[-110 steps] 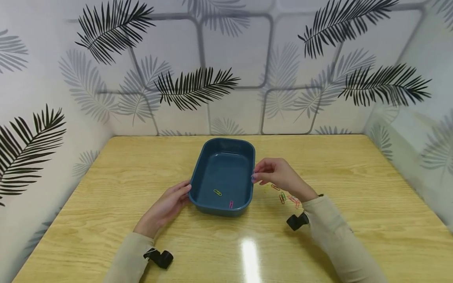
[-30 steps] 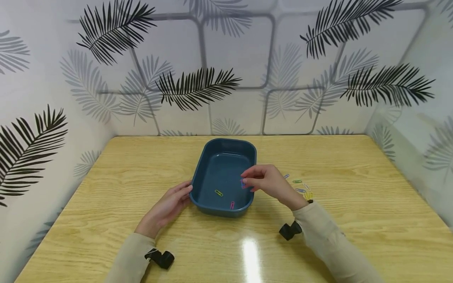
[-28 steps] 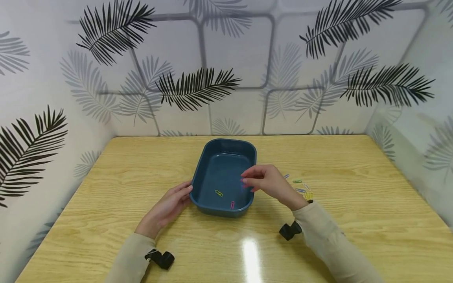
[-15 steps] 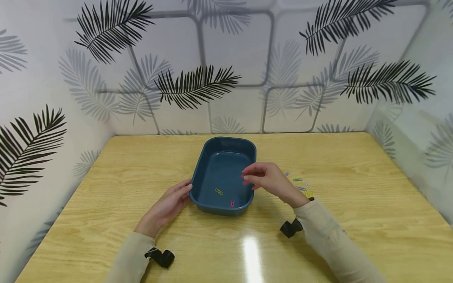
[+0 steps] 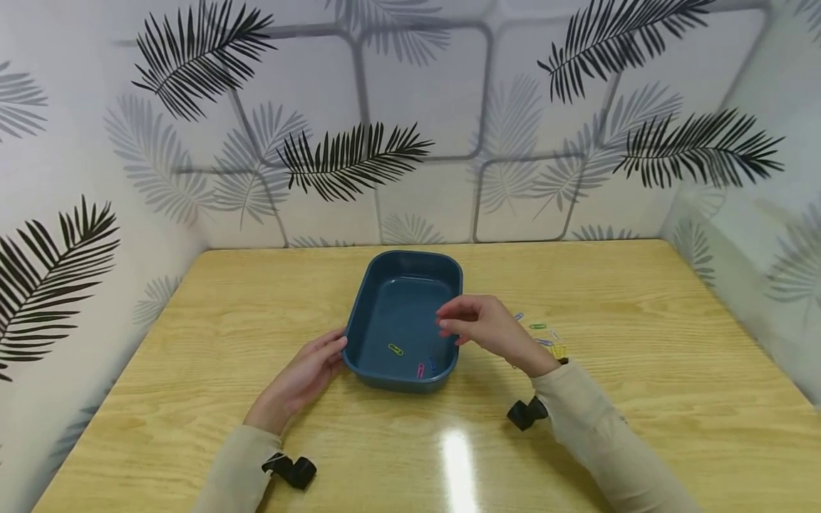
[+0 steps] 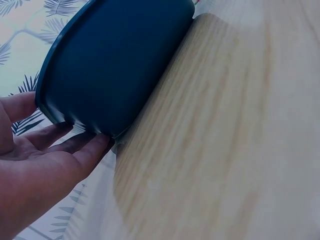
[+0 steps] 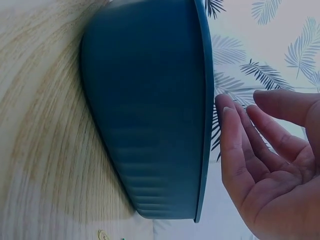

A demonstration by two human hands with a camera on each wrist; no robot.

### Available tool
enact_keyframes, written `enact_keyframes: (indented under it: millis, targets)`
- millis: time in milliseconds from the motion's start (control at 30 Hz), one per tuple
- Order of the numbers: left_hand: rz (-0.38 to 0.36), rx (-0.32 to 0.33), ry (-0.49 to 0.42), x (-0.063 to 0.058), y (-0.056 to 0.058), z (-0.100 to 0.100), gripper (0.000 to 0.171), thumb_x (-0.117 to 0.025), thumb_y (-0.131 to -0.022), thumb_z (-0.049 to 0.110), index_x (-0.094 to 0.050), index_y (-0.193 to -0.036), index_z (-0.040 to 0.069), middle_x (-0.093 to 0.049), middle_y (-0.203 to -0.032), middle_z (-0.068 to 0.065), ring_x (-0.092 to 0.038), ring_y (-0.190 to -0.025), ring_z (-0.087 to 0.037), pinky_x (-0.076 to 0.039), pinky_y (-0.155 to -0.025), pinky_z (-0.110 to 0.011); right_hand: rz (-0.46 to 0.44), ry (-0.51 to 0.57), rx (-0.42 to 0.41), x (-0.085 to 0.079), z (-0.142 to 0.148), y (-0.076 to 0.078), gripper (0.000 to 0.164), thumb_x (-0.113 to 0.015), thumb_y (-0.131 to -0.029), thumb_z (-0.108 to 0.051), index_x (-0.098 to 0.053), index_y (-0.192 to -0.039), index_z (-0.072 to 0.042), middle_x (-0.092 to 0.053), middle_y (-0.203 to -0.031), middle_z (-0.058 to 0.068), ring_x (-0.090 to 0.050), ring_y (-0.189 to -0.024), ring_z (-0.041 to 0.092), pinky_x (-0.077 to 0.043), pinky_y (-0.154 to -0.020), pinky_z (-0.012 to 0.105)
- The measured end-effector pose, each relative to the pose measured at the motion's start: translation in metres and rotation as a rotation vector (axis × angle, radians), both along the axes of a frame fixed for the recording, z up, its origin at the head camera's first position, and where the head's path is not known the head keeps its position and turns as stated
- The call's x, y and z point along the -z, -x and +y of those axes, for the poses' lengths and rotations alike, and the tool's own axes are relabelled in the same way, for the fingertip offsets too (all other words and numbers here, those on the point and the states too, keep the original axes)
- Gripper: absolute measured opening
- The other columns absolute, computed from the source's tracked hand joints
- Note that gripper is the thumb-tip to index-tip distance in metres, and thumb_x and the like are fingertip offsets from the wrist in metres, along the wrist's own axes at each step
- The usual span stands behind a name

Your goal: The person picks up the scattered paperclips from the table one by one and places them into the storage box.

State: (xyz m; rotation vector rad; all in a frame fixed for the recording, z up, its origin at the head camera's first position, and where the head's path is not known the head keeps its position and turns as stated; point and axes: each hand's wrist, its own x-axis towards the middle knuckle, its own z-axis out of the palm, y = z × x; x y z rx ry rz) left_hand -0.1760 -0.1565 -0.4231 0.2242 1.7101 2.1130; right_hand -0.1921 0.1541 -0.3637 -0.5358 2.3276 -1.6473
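Observation:
A dark blue rectangular bin (image 5: 396,383) stands on the table. Inside, near its front end, lie a yellow paper clip (image 5: 395,349), a pink paper clip (image 5: 420,370) and a blue paper clip (image 5: 432,365). My left hand (image 5: 301,381) holds the bin's left side, thumb at the rim and fingers against the outer wall, as the left wrist view (image 6: 45,170) shows. Over the right rim hovers my right hand (image 5: 490,326), its thumb and fingertips apart. In the right wrist view nothing lies between those fingers (image 7: 231,132).
Right of the bin, partly behind my right hand, several loose clips lie on the wooden table (image 5: 256,299): a green clip (image 5: 537,326), blue clips (image 5: 544,343) and yellow clips (image 5: 559,351) among them. A leaf-patterned wall (image 5: 423,192) rises behind the table.
My right hand moved left over the rim, then let go of the blue paper clip, which dropped into the bin beside the pink one. My left hand stayed on the bin.

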Motion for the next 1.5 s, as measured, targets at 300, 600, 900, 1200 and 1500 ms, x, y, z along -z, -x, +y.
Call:
enact_keyframes:
  millis: [300, 600, 900, 1200, 1500]
  targets:
    - [0.019, 0.008, -0.002, 0.000, 0.000, 0.000, 0.053, -0.037, -0.106, 0.016, -0.020, -0.149, -0.010, -0.025, -0.152, -0.028, -0.037, -0.133, -0.027, -0.036, -0.105, -0.031, 0.052, -0.030, 0.019, -0.006, 0.007, 0.003, 0.025, -0.063, -0.095, -0.012, -0.065, -0.114, 0.005, -0.067, -0.107, 0.023, -0.067, -0.092, 0.030, -0.054, -0.077, 0.048]
    - [0.009, 0.013, 0.010, 0.001, -0.002, -0.002, 0.053, -0.037, -0.106, 0.015, -0.019, -0.149, -0.010, -0.025, -0.151, -0.028, -0.033, -0.135, -0.030, -0.034, -0.107, -0.032, 0.087, -0.093, 0.119, -0.010, 0.032, 0.013, 0.030, -0.062, -0.096, -0.016, -0.063, -0.117, 0.005, -0.068, -0.105, 0.019, -0.065, -0.095, 0.035, -0.054, -0.078, 0.048]
    - [0.013, 0.011, 0.019, 0.000, -0.002, -0.003, 0.052, -0.037, -0.106, 0.014, -0.020, -0.149, -0.010, -0.026, -0.151, -0.028, -0.034, -0.135, -0.030, -0.034, -0.107, -0.032, 0.114, -0.150, 0.200, -0.005, 0.063, 0.026, 0.032, -0.061, -0.097, -0.017, -0.061, -0.119, 0.007, -0.067, -0.105, 0.019, -0.063, -0.096, 0.037, -0.055, -0.077, 0.040]
    - [0.010, -0.006, 0.037, 0.003, -0.001, -0.003, 0.053, -0.040, -0.105, 0.016, -0.022, -0.149, -0.009, -0.029, -0.150, -0.028, -0.043, -0.128, -0.024, -0.039, -0.101, -0.029, 0.109, -0.347, 0.183, 0.010, 0.097, 0.037, 0.041, -0.061, -0.096, -0.015, -0.054, -0.125, 0.013, -0.061, -0.113, 0.026, -0.060, -0.098, 0.036, -0.052, -0.082, 0.047]
    - [0.002, -0.013, 0.043, 0.001, 0.000, -0.001, 0.052, -0.038, -0.106, 0.015, -0.021, -0.149, -0.010, -0.029, -0.150, -0.028, -0.041, -0.130, -0.026, -0.040, -0.101, -0.029, -0.005, -0.446, 0.192, 0.014, 0.128, 0.042, 0.043, -0.066, -0.091, -0.011, -0.053, -0.122, 0.017, -0.059, -0.109, 0.028, -0.059, -0.096, 0.034, -0.052, -0.081, 0.045]
